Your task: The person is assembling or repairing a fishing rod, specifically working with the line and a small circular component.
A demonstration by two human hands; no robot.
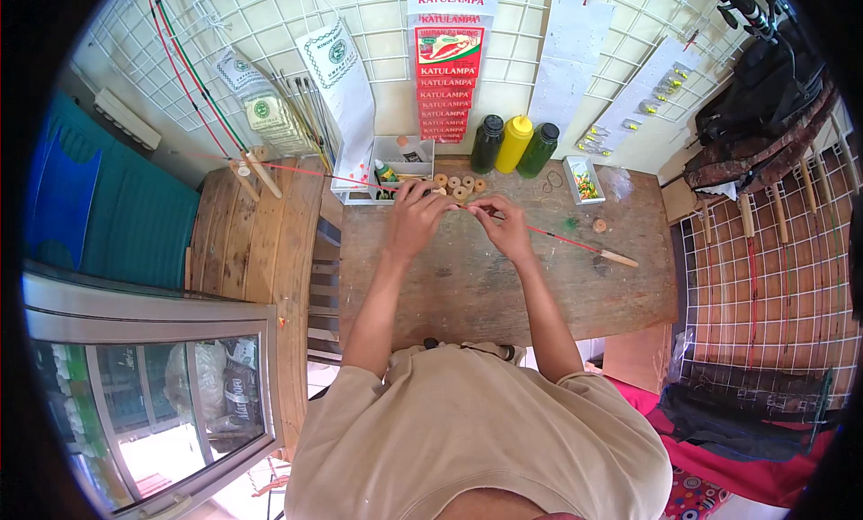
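From where I sit, the work is at the red rod (562,239), which lies slantwise above the table (431,286), its pale wooden handle (618,258) to the right and its thin length running left past the table's edge. My left grip (418,219) is closed on the shaft near the middle; my right grip (505,228) is pinched on it just beside, thumb and fingertips together. I judge the step in hand to be close fingertip work on that stretch of shaft, though I can't make out what small piece, if any, sits between the fingers. The next move, I'd say, calls for the left to steady the shaft while the right works lightly, without bending it or knocking the cork rings (455,183) just beyond.
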